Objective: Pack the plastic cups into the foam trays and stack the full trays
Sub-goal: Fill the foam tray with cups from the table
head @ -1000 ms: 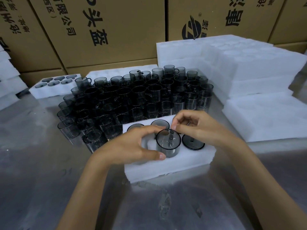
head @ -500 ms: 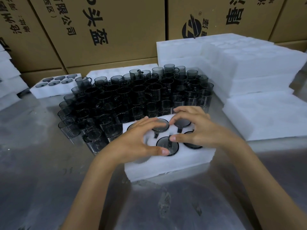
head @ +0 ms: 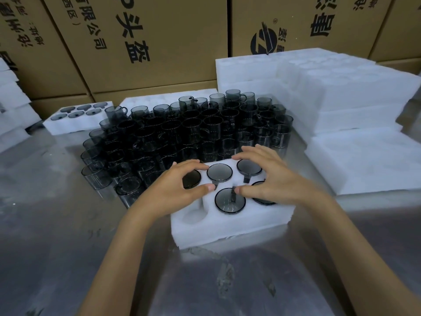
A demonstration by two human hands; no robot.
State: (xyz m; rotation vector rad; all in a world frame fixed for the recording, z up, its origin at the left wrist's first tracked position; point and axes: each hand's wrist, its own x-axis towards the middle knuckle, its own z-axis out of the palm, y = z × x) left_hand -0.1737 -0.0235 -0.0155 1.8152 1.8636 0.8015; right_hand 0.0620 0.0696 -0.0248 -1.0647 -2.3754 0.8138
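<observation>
On the dull grey metal desk [head: 57,247], seen from the head camera, a white six-hole foam tray [head: 232,226] sits right in front of the person. Five of its holes hold smoky grey transparent plastic cups, sunk to their rims: three in the far row and two in the near row, among them the near middle cup [head: 230,200] with its handle pointing toward the far row. The near left hole [head: 194,214] holds nothing.

Both hands hover low over the tray with fingers spread and arched. The left hand [head: 176,190] covers part of the far left cup, its thumb tip lying on the foam beside the near middle cup; it grips nothing. The right hand [head: 273,176] arches over the far right cup and the near right cup, thumb tip touching the foam close to the near middle cup's handle, and likewise grips nothing.

Just behind the tray stands a dense cluster of loose grey cups [head: 186,133], upright and packed together. A filled foam tray [head: 77,117] lies far left. Tall stacks of white foam trays [head: 330,92] rise at the right, with brown printed cardboard boxes [head: 148,42] behind.
</observation>
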